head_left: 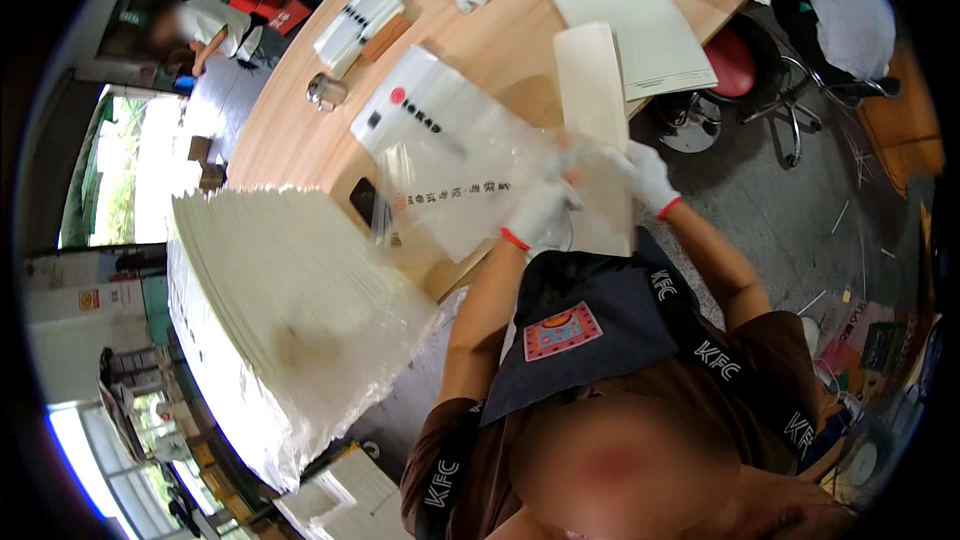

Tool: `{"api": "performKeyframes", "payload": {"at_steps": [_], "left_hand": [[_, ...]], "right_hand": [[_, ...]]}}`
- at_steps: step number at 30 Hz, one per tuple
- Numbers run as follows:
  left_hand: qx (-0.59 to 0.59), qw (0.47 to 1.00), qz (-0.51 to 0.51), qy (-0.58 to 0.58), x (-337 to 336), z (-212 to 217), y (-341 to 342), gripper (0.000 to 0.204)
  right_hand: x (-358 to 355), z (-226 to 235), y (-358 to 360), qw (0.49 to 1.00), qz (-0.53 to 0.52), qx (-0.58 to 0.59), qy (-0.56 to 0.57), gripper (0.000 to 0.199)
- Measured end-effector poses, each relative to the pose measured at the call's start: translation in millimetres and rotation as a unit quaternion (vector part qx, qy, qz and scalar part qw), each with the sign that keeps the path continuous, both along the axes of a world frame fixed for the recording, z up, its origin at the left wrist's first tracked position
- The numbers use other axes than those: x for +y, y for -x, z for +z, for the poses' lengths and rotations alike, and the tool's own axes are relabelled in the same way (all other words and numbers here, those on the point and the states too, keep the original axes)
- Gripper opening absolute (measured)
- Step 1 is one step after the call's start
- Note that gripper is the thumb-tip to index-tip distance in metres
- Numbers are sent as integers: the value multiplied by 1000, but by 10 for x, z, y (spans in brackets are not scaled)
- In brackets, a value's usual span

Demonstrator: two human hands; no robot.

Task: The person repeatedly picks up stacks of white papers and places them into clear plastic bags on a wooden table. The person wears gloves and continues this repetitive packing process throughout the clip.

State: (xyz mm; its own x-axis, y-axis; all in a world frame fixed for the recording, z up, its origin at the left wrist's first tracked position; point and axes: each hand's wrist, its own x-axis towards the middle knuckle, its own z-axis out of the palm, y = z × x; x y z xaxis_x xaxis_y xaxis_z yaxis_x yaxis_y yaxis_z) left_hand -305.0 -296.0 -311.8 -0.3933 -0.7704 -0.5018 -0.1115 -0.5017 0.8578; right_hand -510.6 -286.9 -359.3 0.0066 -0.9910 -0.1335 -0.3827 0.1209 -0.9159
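Head view | tall stack of cream sheets (270,290) at left on wooden counter (300,130) | left hand (540,215) pinching clear plastic bag (450,160) | right hand (645,172) gripping cream sheet (592,80) at bag mouth | step: bagging, likely; next needs mouth held wide.

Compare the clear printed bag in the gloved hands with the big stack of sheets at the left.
The clear bag is a single, see-through piece with dark and red print; the stack is many cream sheets, opaque.
The bag is held up over the wooden table by the left hand and right hand; the stack rests untouched.
Both involve clear plastic: the stack sits in wrap.
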Motion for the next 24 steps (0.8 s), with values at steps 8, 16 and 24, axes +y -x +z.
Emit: {"api": "performKeyframes", "payload": {"at_steps": [8,16,24], "left_hand": [[184,952,165,178,-112,863,-1554,54],[-300,862,-33,408,1124,460,-632,45],[-227,797,71,554,489,542,-441,32]], "right_hand": [[32,1137,-106,790,353,338,370,23],[-394,801,-703,895,424,130,53,25],[-586,554,-1458,866,280,393,130,44]]}}
